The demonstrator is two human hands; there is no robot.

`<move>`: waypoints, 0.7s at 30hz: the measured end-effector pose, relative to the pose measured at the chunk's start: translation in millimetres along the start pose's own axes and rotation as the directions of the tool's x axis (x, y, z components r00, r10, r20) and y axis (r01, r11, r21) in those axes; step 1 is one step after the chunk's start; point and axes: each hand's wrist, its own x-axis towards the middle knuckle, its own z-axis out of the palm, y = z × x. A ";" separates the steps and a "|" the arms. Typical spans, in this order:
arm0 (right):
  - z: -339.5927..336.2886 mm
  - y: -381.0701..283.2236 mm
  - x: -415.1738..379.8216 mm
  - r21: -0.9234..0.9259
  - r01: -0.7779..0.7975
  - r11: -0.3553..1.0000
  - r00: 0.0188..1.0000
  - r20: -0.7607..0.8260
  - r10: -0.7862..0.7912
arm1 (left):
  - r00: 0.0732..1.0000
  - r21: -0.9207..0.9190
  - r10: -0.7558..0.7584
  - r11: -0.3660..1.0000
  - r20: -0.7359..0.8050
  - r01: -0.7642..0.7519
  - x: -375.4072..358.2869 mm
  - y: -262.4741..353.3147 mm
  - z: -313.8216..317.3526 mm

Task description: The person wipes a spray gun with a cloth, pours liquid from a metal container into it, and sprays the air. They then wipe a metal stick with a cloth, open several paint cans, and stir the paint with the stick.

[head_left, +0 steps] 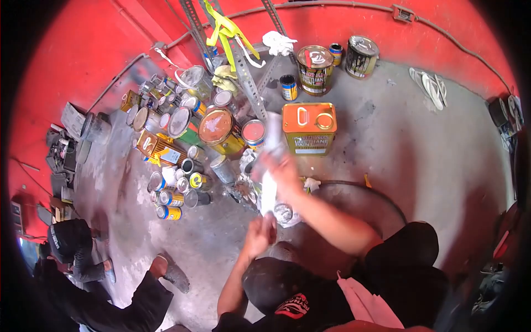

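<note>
A long, narrow white piece runs upright through the middle of the head view, its upper part pale and smeared by motion. My left hand is closed around its lower end. Higher up, my right hand lies across the piece, blurred, so I cannot tell how its fingers are set. Just below my right hand, a small can with a whitish, smeared top stands on crumpled, paint-stained sheeting. A square golden urethane paint tin stands just beyond my right hand.
Many paint cans crowd the floor at left. Behind them rises a perforated metal frame with a yellow strap. A dark hose curves at right; slippers lie farther back. Another person's foot is at lower left.
</note>
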 end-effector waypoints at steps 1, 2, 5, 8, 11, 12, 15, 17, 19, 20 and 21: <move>12.4 37.6 -19.9 -0.292 0.238 0.926 0.969 0.003 -0.248 | 0.990 -0.192 -0.077 0.980 -0.119 0.053 5.7 23.5 4.6; 28.3 21.6 -31.3 -0.124 0.078 0.989 0.996 -0.041 -0.083 | 0.997 -0.227 -0.051 0.973 -0.057 0.037 8.8 24.4 -3.1; -2.3 6.2 4.7 -0.201 0.089 0.975 0.996 -0.002 -0.091 | 0.999 -0.111 -0.047 0.993 0.028 0.049 -9.7 18.8 -9.1; -13.0 -68.3 37.2 0.115 0.048 0.992 0.974 -0.226 -0.021 | 0.989 -0.062 -0.086 0.994 0.124 0.094 -16.3 13.2 -7.6; -4.6 -46.1 30.6 0.066 0.154 0.986 0.963 -0.235 -0.135 | 0.975 -0.173 -0.125 0.972 0.185 0.157 -6.2 -0.2 -5.0; -7.5 -17.6 17.0 0.030 0.031 0.999 0.988 -0.154 -0.026 | 0.995 -0.082 0.006 0.997 0.102 0.003 0.5 -0.1 -5.1; 30.3 41.3 -40.4 -0.009 -0.097 0.995 0.992 -0.085 0.096 | 0.978 -0.196 -0.143 0.974 -0.154 0.111 17.2 22.0 0.4; 21.7 31.7 -37.3 -0.056 -0.182 0.982 0.981 -0.074 0.178 | 0.991 -0.262 -0.115 0.961 -0.073 0.092 24.2 -1.0 -11.7; 1.8 28.9 -11.5 -0.130 -0.074 0.989 0.997 -0.045 0.068 | 0.994 -0.236 -0.103 0.967 -0.030 0.094 7.9 -7.7 -8.8; -4.4 0.0 11.1 -0.015 -0.097 0.995 0.984 -0.150 0.094 | 0.996 -0.192 -0.080 0.978 0.034 0.085 2.2 -8.7 -4.4; -6.7 -28.5 28.0 0.108 -0.115 0.988 0.955 -0.261 0.140 | 0.992 -0.144 -0.072 0.986 0.102 0.086 -6.4 -9.6 -1.2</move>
